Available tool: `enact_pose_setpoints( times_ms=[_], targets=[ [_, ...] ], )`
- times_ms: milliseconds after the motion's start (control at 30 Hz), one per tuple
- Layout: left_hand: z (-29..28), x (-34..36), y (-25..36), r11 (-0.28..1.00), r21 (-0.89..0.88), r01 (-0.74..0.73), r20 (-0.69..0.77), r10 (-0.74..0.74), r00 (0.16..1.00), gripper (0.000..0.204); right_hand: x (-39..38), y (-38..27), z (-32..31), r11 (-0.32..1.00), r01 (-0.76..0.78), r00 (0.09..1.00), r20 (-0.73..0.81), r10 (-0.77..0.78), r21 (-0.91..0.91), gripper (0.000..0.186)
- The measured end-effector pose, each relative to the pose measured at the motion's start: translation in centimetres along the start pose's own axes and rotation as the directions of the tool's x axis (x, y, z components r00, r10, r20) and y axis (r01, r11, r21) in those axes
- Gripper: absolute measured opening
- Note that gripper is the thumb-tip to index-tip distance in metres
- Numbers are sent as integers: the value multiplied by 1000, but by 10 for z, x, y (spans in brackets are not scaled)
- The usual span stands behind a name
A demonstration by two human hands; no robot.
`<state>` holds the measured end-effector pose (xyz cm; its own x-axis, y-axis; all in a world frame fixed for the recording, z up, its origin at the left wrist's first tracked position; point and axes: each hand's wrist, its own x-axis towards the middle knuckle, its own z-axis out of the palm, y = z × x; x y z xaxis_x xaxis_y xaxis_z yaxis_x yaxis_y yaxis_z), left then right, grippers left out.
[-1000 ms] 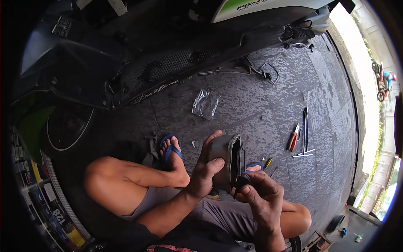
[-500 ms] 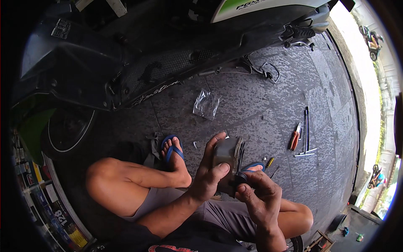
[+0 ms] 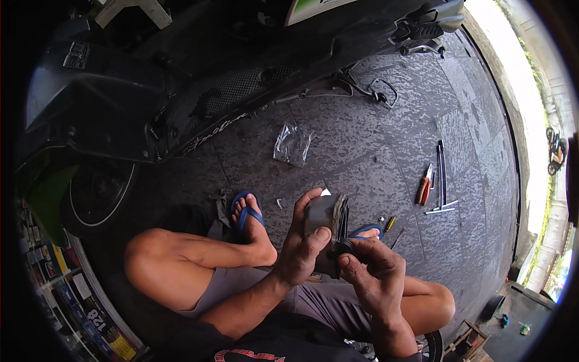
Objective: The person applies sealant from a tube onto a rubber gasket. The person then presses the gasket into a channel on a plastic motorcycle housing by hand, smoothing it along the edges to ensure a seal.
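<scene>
My left hand [image 3: 303, 253] is wrapped round a dark grey, cup-like housing [image 3: 319, 212], its thumb pressed on the near side and its fingers behind. Thin dark edges line the rim on the housing's right side; its exact kind cannot be made out. At the lower right of that rim sits a small black round part [image 3: 344, 247]. My right hand [image 3: 381, 268] pinches this part between thumb and fingers, against the housing. Both hands are over my lap, between my bent knees.
A dark scooter [image 3: 229, 90] stands across the far side. On the tiled floor [image 3: 362, 151] lie a clear plastic bag [image 3: 292, 145], red-handled pliers [image 3: 424, 186], long T-handle wrenches [image 3: 443, 181] and a yellow-handled screwdriver [image 3: 390, 224]. Shelved boxes [image 3: 84, 308] line the left.
The housing has turned slightly in my left hand, and my right fingers have shifted a little on the black part. The whole view has moved slightly. Outside, road traffic has changed.
</scene>
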<state>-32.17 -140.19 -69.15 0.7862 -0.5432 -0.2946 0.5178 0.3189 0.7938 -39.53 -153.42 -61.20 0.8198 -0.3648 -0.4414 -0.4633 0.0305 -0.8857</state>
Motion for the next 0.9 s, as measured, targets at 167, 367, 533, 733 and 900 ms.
enact_pose_setpoints(
  times_ms=[167, 367, 533, 733, 900],
  targets=[
    [3, 1, -11, 983, -153, 99, 7, -99, 995, 96, 8, 0, 0, 996, 43, 999, 14, -42, -75, 34],
    [-3, 11, -10, 828, -537, 161, 119, -114, 986, 69, -2, -8, -7, 673, 588, 797, 183, -575, -449, 37],
    [-6, 11, -10, 862, -485, 145, 91, -116, 989, 74, -11, 7, 6, 608, 613, 759, 163, -630, -505, 38],
    [-3, 7, -6, 809, -573, 129, 67, -111, 992, 70, -10, 10, 11, 566, 642, 733, 197, -651, -517, 37],
    [-1, -2, 1, 765, -641, 60, 40, -45, 998, 87, -18, 31, 16, 516, 660, 638, 45, -769, -546, 37]
  ],
)
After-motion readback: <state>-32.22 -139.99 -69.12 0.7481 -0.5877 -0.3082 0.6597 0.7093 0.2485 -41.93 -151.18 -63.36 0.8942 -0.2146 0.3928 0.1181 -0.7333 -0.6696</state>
